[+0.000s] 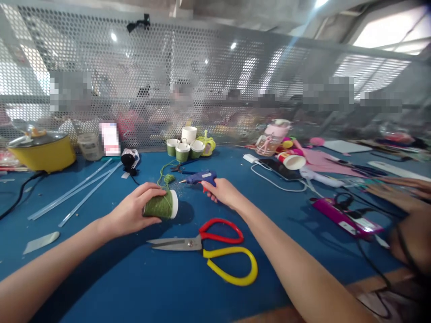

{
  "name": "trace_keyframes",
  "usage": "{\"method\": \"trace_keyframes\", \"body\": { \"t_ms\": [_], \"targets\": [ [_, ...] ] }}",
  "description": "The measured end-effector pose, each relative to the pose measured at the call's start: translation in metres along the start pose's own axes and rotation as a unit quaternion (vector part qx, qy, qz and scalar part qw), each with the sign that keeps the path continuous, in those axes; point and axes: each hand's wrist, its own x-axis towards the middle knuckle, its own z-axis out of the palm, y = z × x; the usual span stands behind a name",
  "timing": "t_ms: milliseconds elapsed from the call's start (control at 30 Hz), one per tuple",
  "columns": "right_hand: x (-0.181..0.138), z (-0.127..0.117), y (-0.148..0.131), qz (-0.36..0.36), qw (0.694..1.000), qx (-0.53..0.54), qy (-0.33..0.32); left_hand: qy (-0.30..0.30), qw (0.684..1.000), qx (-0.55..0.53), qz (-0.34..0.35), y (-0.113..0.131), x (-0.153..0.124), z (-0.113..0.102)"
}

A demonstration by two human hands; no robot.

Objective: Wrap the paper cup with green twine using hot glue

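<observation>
My left hand (133,211) is closed round a paper cup wrapped in green cord (162,205), lying on its side on the blue table (141,278). A loose end of green cord (167,177) trails away from it. My right hand (222,191) grips the handle of a blue glue gun (201,178), whose nozzle points left. Scissors with one red and one yellow handle (210,249) lie shut on the table just in front of both hands.
Clear glue sticks (79,190) lie at the left, beside a yellow pot (42,150). Small green cups (183,149) stand at the back by a perforated screen. A phone with white cable (280,168), a pink device (346,218) and another person's hand (404,193) are at right.
</observation>
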Motion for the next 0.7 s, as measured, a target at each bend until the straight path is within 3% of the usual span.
{"method": "trace_keyframes", "body": {
  "t_ms": [167,333,400,500,700],
  "targets": [
    [0.007,0.005,0.001,0.008,0.997,-0.072,0.032,0.004,0.999,0.032,0.004,0.002,0.007,-0.004],
    [-0.004,0.004,-0.019,-0.058,0.988,-0.112,0.089,0.003,0.999,0.033,0.011,0.007,0.007,-0.005],
    [-0.011,0.006,-0.034,-0.108,0.989,-0.091,0.043,0.007,1.0,0.027,0.008,0.01,0.006,-0.002],
    [-0.021,0.014,-0.058,-0.178,0.981,-0.013,-0.082,0.011,1.0,0.013,0.006,0.015,0.001,0.004],
    [-0.028,0.033,-0.07,-0.117,0.964,0.148,-0.189,0.006,1.0,0.004,0.012,0.019,-0.012,0.014]
  ]
}}
